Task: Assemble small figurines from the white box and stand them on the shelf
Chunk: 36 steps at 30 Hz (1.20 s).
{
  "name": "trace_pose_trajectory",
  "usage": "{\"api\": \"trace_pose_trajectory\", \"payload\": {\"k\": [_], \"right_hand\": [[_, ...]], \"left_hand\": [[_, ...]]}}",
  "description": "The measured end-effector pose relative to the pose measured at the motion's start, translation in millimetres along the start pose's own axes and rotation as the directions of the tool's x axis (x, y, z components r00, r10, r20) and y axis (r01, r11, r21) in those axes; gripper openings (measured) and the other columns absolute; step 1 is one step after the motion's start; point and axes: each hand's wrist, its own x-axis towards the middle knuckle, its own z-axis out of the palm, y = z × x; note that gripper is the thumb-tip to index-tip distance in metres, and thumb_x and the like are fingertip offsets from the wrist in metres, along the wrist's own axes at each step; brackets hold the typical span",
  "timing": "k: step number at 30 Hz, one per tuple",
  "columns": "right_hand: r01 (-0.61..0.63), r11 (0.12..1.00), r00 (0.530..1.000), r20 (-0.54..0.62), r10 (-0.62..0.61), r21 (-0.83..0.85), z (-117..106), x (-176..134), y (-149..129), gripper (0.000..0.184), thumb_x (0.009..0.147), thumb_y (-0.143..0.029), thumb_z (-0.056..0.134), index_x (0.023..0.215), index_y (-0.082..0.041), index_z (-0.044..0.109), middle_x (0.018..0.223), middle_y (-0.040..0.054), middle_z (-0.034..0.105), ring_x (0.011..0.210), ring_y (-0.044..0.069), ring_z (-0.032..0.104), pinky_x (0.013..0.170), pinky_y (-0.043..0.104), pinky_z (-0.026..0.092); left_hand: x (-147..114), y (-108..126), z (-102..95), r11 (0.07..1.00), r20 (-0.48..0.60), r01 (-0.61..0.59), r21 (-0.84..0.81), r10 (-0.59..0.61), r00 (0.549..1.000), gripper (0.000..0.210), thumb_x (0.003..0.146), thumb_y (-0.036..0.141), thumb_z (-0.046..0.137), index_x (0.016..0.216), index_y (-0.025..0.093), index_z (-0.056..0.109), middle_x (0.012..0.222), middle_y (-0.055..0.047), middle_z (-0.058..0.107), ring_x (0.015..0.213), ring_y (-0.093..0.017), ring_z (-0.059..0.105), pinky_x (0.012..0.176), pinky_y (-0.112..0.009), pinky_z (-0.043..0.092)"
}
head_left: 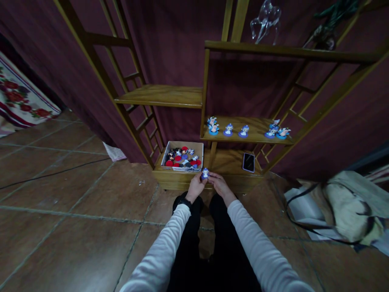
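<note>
A small purple and white figurine [205,173] is held upright between my two hands, just in front of the low shelf. My left hand [196,185] pinches it from the left, a dark band on that wrist. From the right, the fingertips of my right hand [220,185] close on its side. Right behind the hands stands an open cardboard box [197,148] with several figurines and red, black and purple round bases jumbled inside. On the shelf board [234,121] above, several similar figurines stand, among them a purple one [228,129] and another purple one [243,131].
A phone [248,162] lies on the low shelf, right of the box. A bare wooden shelf [164,95] juts out at the upper left. High on the right stands a clear glass horse [266,22]. Bags [346,202] lie on the tiled floor at right; a cable [60,173] runs across the left.
</note>
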Motion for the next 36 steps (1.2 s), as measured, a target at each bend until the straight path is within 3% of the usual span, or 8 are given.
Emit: {"api": "trace_pose_trajectory", "payload": {"k": [8, 14, 21, 29, 36], "right_hand": [[0.01, 0.999, 1.0, -0.016, -0.01, 0.035, 2.7, -3.4, -2.2, 0.029, 0.052, -0.026, 0.078, 0.077, -0.017, 0.067, 0.083, 0.0043, 0.07, 0.084, 0.018, 0.064, 0.086, 0.035, 0.046], [0.023, 0.998, 0.999, 0.045, -0.025, 0.059, 5.6, -7.9, -6.2, 0.027, 0.057, -0.03, 0.076, 0.08, -0.018, 0.068, 0.085, 0.0036, 0.07, 0.083, 0.017, 0.064, 0.088, 0.036, 0.047], [-0.003, 1.0, 1.0, 0.019, 0.003, -0.01, 9.5, -10.5, -7.8, 0.031, 0.059, -0.036, 0.076, 0.083, -0.019, 0.066, 0.077, 0.0026, 0.069, 0.072, 0.015, 0.064, 0.078, 0.035, 0.051], [-0.013, 0.998, 1.0, -0.012, 0.012, -0.062, 10.4, -10.0, -8.6, 0.032, 0.06, -0.04, 0.074, 0.082, -0.018, 0.066, 0.066, 0.0011, 0.066, 0.061, 0.013, 0.062, 0.067, 0.03, 0.052], [-0.014, 0.997, 1.0, -0.003, 0.014, -0.076, 9.0, -6.7, -6.0, 0.034, 0.059, -0.043, 0.074, 0.079, -0.017, 0.065, 0.067, 0.0008, 0.066, 0.059, 0.011, 0.061, 0.063, 0.026, 0.051]], "left_hand": [[1.1, -1.7, -1.2, 0.995, -0.005, 0.039, -0.094, -0.04, 0.999, 0.037, 0.073, 0.027, 0.06, 0.108, 0.014, 0.062, 0.093, -0.008, 0.068, 0.082, -0.019, 0.061, 0.08, -0.032, 0.045], [3.5, -1.4, -2.5, 0.976, 0.008, 0.096, -0.197, -0.097, 0.995, 0.033, 0.074, 0.032, 0.06, 0.101, 0.015, 0.066, 0.09, -0.007, 0.069, 0.083, -0.02, 0.061, 0.08, -0.032, 0.046], [6.4, -4.9, -4.3, 0.948, 0.066, 0.133, -0.288, -0.119, 0.991, 0.035, 0.075, 0.036, 0.059, 0.101, 0.014, 0.066, 0.09, -0.008, 0.069, 0.084, -0.021, 0.062, 0.076, -0.033, 0.047], [8.2, -6.7, -2.7, 0.889, 0.135, 0.228, -0.397, -0.19, 0.973, 0.04, 0.075, 0.045, 0.057, 0.093, 0.011, 0.066, 0.076, -0.007, 0.067, 0.062, -0.015, 0.06, 0.056, -0.026, 0.045], [10.8, -12.0, -1.3, 0.852, 0.165, 0.268, -0.45, -0.216, 0.962, 0.045, 0.072, 0.053, 0.058, 0.082, 0.01, 0.065, 0.07, -0.007, 0.066, 0.058, -0.014, 0.06, 0.053, -0.024, 0.044]]}}
